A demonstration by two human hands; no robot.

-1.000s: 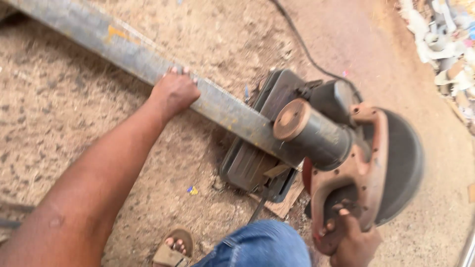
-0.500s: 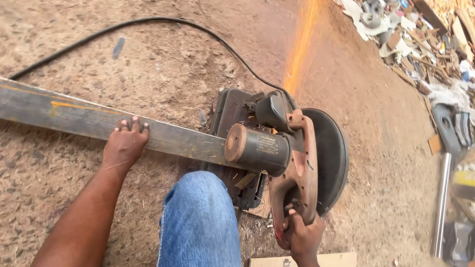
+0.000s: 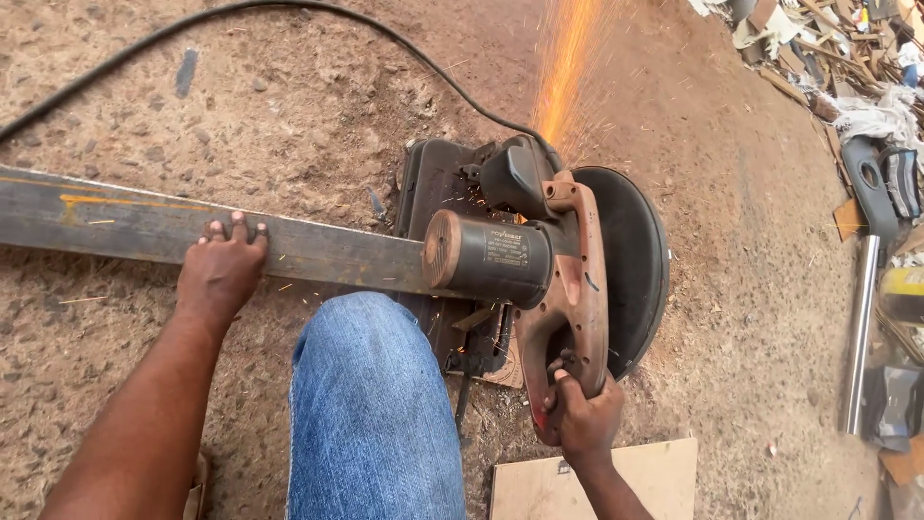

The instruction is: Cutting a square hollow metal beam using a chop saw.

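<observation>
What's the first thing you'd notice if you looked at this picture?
A bright orange spray of sparks shoots up at the top, just behind the rusty chop saw on the dirt ground. The right hand grips the saw's handle while the left hand presses on a long grey metal bar running in from the left. A knee in blue jeans fills the bottom middle.

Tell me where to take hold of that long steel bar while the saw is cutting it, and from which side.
Hold the steel bar on its bare stretch well left of the chop saw, coming from the near side with the palm pressed on its flat top, as the left hand does. The flat face suits a pressing grip, and sparks fly off behind the saw, away from there. The right hand has the saw's handle.
</observation>
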